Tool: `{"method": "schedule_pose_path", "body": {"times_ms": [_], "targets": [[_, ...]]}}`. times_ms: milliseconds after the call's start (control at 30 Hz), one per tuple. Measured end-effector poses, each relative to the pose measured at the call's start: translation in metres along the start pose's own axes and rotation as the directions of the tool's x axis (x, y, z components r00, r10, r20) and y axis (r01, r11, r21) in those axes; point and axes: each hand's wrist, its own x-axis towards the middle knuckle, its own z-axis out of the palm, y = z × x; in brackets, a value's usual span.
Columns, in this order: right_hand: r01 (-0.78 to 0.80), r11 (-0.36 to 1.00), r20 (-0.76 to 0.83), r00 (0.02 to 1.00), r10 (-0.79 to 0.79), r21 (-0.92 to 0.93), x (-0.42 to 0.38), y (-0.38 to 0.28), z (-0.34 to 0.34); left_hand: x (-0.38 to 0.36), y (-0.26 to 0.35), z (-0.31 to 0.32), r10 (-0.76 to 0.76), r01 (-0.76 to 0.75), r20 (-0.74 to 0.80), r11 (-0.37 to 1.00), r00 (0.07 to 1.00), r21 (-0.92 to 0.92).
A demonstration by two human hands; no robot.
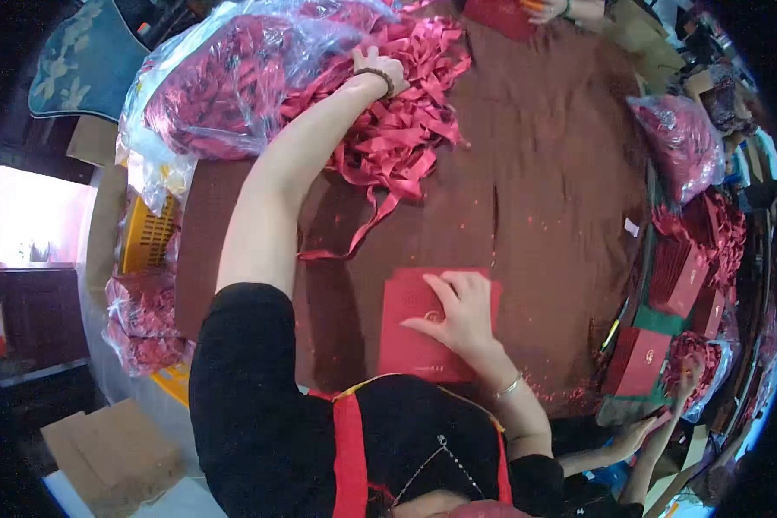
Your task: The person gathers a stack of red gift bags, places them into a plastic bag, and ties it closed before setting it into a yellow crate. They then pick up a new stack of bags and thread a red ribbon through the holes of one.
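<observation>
My left hand [380, 69], with a dark beaded bracelet at its wrist, reaches into a loose heap of red ribbons [406, 129]. Its fingers bend down among the strips and seem closed on ribbon; their tips are partly hidden. My right hand [462, 315] rests on a flat red paper piece [414, 350] with a small gold emblem, which lies on the table before my chest. Thumb and fingers there are spread apart, holding nothing. One ribbon strand [367, 231] trails from the heap toward my left arm.
A big clear plastic bag [224, 86] of red ribbons lies at the far left of the brown table [552, 198]. Stacked red boxes [637, 361] and a bagged pink bundle [682, 147] line the right. Other people's hands work at top right [548, 9] and lower right [630, 440].
</observation>
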Motion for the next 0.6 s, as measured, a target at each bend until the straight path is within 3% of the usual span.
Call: {"method": "schedule_pose_path", "body": {"times_ms": [100,167,200,233,267,333,367,467,567,600], "targets": [[-0.003,1.0,0.005,1.0,0.003,0.006,0.0,0.001,0.0,-0.035,-0.009,0.015,0.102,-0.101,-0.013,0.995,0.995,0.009],[-0.003,1.0,0.005,1.0,0.003,0.001,0.0,0.001,0.0,-0.055,-0.014,0.009,0.122,-0.125,0.062,0.991,0.991,0.04],[-0.001,1.0,0.019,1.0,0.002,-0.005,-0.001,-0.001,0.001,-0.079,-0.026,0.013,0.176,-0.209,-0.177,0.959,0.968,-0.192],[0.002,1.0,0.021,1.0,-0.001,-0.019,0.002,-0.001,-0.001,-0.089,-0.032,0.018,0.231,-0.316,-0.309,0.912,0.923,-0.263],[0.0,1.0,0.027,1.0,0.0,-0.015,0.003,-0.003,-0.002,-0.101,-0.038,0.023,0.266,-0.423,-0.438,0.85,0.859,-0.314],[0.005,1.0,0.021,1.0,-0.005,-0.02,0.003,-0.004,-0.002,-0.143,-0.043,0.016,0.311,-0.526,-0.554,0.802,0.773,-0.283],[0.01,1.0,0.015,1.0,-0.01,-0.027,0.004,-0.004,-0.002,-0.163,-0.048,0.019,0.292,-0.52,-0.61,0.822,0.736,-0.234],[-0.008,0.998,0.023,1.0,0.009,-0.061,0.003,-0.005,0.0,-0.227,-0.07,0.036,0.12,-0.491,-0.666,0.773,0.736,-0.403],[0.002,0.999,0.024,1.0,-0.001,-0.039,0.004,-0.005,-0.001,-0.271,-0.068,0.092,-0.195,-0.186,-0.602,0.839,0.774,-0.511],[0.001,0.999,0.027,1.0,0.0,-0.044,0.005,-0.006,-0.001,-0.281,-0.061,0.11,-0.219,-0.094,-0.565,0.877,0.796,-0.472]]}}
